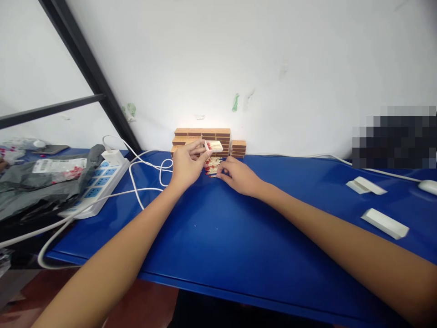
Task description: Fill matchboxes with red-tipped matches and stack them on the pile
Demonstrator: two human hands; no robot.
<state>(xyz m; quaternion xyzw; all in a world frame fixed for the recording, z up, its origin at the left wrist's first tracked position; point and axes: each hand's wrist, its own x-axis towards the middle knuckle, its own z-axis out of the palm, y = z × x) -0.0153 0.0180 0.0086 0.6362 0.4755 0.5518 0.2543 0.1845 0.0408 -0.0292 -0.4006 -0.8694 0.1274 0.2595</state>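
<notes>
A small white matchbox tray [218, 144] with red-headed matches inside is gripped between the thumb and fingers of my left hand [189, 165], raised a little over the desk. Below it lies a loose pile of matches [213, 165], red heads mostly toward the left. My right hand [235, 175] is at the pile's right edge, its thumb and forefinger pinched at the end of a match. Behind both hands, orange-brown matchboxes [215, 132] are stacked in rows against the wall, partly hidden by my left hand. A shorter stack of matchboxes [238, 146] stands at their right.
On the blue desk [218, 246], a white power strip [102, 182] and looping white cables [133, 182] are at left, beside a grey plastic bag [44, 182]. White folded card pieces [385, 223] lie at right, near a white mouse-like object [428, 187].
</notes>
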